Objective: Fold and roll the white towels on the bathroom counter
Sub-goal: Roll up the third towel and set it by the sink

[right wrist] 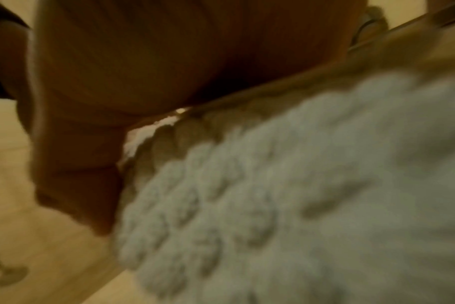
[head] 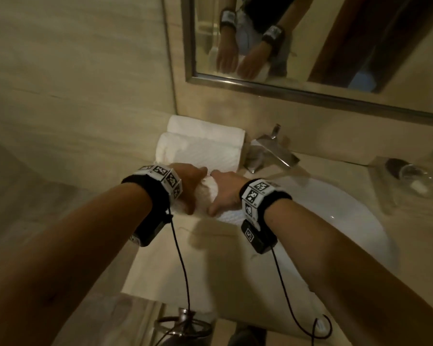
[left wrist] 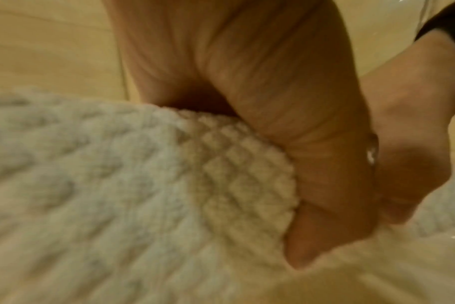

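A partly rolled white towel lies on the beige counter, just in front of two finished towel rolls stacked against the wall. My left hand and right hand sit side by side on the roll, fingers curled over its top and thumbs on its near side. In the left wrist view the thumb of my left hand digs into the waffle-textured towel. The right wrist view is blurred; there my right hand arches over the towel.
A white sink basin lies right of the towels, with a chrome faucet behind it. Clear glasses stand at the far right. A framed mirror hangs above. A wall closes the left side.
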